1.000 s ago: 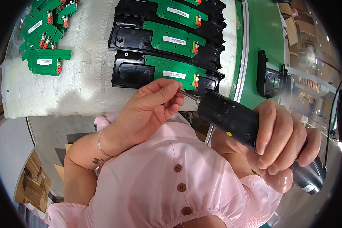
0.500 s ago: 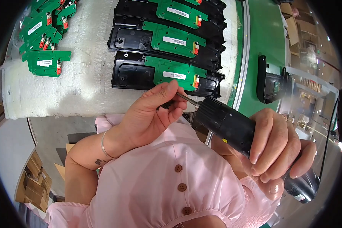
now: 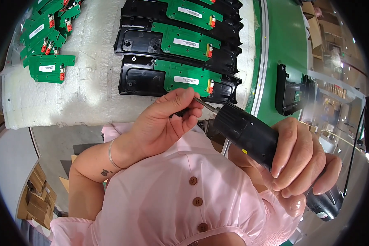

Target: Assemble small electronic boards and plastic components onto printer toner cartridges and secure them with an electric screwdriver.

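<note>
In my right hand (image 3: 305, 158) is a black electric screwdriver (image 3: 250, 131), its body gripped by wrapped fingers. Its thin metal bit (image 3: 205, 105) points up and left to the fingertips of my left hand (image 3: 166, 117). The thumb and forefinger of that hand pinch close at the bit's tip; whatever sits there is too small to make out. Small dark pieces that look like screws (image 3: 179, 113) lie in its curled fingers. Just beyond my fingertips is the nearest black plastic housing (image 3: 143, 80), with a green circuit board (image 3: 201, 87) on it.
More black housings with green boards (image 3: 184, 43) line up behind the nearest one. Loose circuit boards (image 3: 45, 30) are heaped at the far left of the white foam-like surface (image 3: 94, 82). To the right, another black housing (image 3: 291, 90) rests on a green surface (image 3: 276, 53).
The screwdriver and its bit have shifted very slightly to the right, away from my left fingertips. The pinch of my left hand stays much the same.
</note>
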`<state>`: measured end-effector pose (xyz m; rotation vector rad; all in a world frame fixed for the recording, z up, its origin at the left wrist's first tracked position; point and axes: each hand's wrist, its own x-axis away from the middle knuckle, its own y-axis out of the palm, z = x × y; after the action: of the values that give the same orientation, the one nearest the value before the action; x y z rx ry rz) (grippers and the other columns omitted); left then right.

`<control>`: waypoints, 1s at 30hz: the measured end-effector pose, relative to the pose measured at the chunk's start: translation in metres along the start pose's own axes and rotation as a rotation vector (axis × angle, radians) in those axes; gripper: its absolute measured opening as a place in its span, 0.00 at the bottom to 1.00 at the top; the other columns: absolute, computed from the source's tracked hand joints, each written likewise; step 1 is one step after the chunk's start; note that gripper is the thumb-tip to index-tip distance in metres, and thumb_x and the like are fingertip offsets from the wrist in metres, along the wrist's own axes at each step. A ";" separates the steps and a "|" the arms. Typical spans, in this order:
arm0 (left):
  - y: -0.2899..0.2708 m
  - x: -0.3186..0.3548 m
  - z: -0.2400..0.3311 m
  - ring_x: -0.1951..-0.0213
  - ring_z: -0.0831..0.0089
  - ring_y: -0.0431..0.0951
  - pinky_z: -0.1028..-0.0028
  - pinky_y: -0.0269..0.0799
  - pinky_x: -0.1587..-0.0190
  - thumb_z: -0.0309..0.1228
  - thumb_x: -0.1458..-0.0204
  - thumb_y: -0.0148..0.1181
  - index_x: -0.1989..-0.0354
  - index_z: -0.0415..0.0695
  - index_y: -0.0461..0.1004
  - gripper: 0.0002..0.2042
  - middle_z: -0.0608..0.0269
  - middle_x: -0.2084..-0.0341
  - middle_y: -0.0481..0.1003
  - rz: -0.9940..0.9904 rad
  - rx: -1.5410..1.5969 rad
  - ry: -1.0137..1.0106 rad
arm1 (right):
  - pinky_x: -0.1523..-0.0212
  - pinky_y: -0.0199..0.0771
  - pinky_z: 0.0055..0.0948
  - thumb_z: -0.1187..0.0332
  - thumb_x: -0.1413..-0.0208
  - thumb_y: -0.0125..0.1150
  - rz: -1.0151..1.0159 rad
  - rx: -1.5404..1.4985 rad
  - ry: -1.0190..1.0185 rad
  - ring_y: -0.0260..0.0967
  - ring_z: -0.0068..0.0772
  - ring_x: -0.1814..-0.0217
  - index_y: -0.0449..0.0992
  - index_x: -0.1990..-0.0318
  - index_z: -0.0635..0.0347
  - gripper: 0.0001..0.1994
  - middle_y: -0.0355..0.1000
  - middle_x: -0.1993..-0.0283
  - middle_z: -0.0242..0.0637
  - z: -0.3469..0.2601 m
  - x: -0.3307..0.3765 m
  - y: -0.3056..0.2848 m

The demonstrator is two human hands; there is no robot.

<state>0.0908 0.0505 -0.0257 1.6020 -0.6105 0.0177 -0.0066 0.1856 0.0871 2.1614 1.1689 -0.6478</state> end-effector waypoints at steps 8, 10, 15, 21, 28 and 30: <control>-0.001 -0.002 -0.002 0.69 0.81 0.72 0.82 0.70 0.64 0.36 0.47 0.54 0.69 0.44 0.71 0.08 0.67 0.73 0.72 -0.055 0.019 -0.048 | 0.79 0.68 0.14 0.79 0.67 0.62 0.109 -0.003 -0.031 0.65 0.16 0.85 0.64 0.75 0.52 0.13 0.67 0.86 0.24 0.000 0.001 0.010; -0.001 -0.003 -0.004 0.69 0.81 0.71 0.82 0.69 0.63 0.36 0.47 0.54 0.69 0.45 0.71 0.08 0.68 0.73 0.72 -0.043 -0.047 0.032 | 0.79 0.67 0.14 0.79 0.67 0.62 0.179 0.004 -0.062 0.64 0.16 0.86 0.64 0.75 0.52 0.13 0.66 0.86 0.24 0.000 0.001 0.010; -0.002 -0.005 -0.006 0.68 0.81 0.71 0.81 0.68 0.62 0.37 0.47 0.54 0.69 0.46 0.71 0.08 0.68 0.73 0.72 -0.082 -0.167 0.080 | 0.79 0.67 0.14 0.79 0.68 0.60 0.157 0.001 -0.011 0.64 0.16 0.86 0.64 0.74 0.53 0.14 0.65 0.87 0.23 0.001 -0.002 0.006; 0.018 -0.007 -0.007 0.63 0.76 0.71 0.79 0.67 0.56 0.40 0.46 0.51 0.65 0.41 0.70 0.13 0.63 0.68 0.71 -0.016 -0.084 0.045 | 0.77 0.62 0.14 0.79 0.66 0.55 0.072 0.151 0.119 0.61 0.14 0.86 0.63 0.69 0.53 0.14 0.63 0.87 0.18 0.008 -0.012 -0.002; 0.006 0.009 -0.002 0.48 0.59 0.66 0.69 0.61 0.43 0.34 0.41 0.38 0.51 0.30 0.63 0.18 0.44 0.53 0.66 0.096 -0.212 0.063 | 0.74 0.54 0.23 0.71 0.58 0.44 0.099 0.176 0.191 0.52 0.17 0.83 0.62 0.56 0.57 0.17 0.55 0.82 0.24 0.048 -0.004 -0.017; 0.002 0.010 0.000 0.49 0.59 0.67 0.70 0.63 0.44 0.33 0.41 0.39 0.50 0.30 0.62 0.18 0.44 0.53 0.66 0.080 -0.218 0.044 | 0.74 0.55 0.23 0.71 0.58 0.44 0.092 0.184 0.203 0.52 0.18 0.83 0.62 0.57 0.57 0.17 0.55 0.82 0.24 0.053 -0.003 -0.019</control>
<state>0.0989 0.0464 -0.0205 1.3631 -0.6205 0.0440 -0.0322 0.1553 0.0464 2.4690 1.1412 -0.5231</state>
